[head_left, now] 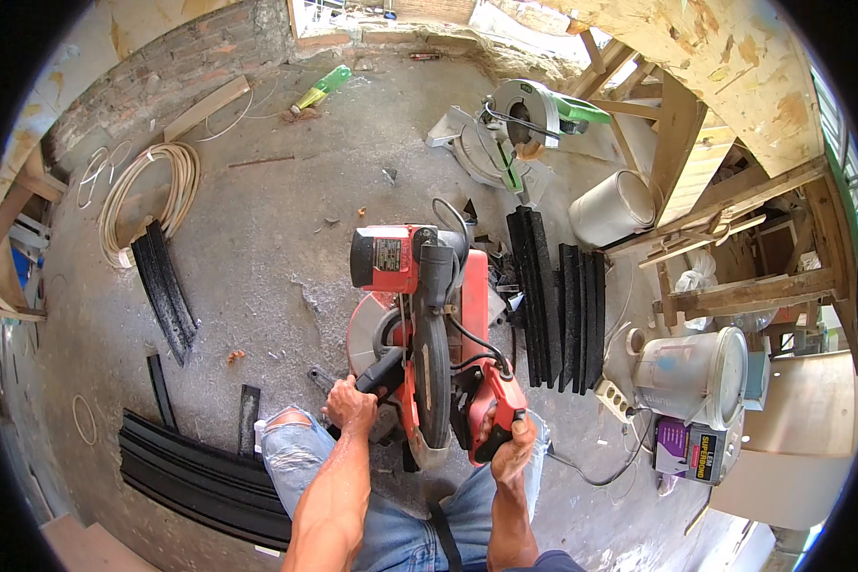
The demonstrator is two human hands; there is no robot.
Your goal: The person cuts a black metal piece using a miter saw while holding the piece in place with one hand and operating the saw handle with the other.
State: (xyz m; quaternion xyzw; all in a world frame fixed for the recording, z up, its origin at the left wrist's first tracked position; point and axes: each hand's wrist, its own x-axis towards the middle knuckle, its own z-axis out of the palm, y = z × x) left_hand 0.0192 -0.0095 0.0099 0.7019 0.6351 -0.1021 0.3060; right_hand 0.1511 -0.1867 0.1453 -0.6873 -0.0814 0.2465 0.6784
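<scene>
A red miter saw (474, 296) stands on the floor between my knees, its round blade guard facing up toward me. My left hand (351, 407) is closed at the end of a black handle (381, 374) on the saw's left side. My right hand (513, 450) wraps round the saw's red and black operating handle (494, 405); whether a finger presses the trigger cannot be made out. A curved fence or table part (367, 329) shows left of the blade. Most of the saw's base is hidden under its head and motor.
Black grooved strips (534, 296) lie right of the saw. Long black profiles (200, 477) and a shorter piece (162, 286) lie left. A green miter saw (500, 143), buckets (691, 377), a power strip (613, 400) with a cord, coiled hose (153, 195) and a green bottle (324, 88) surround it.
</scene>
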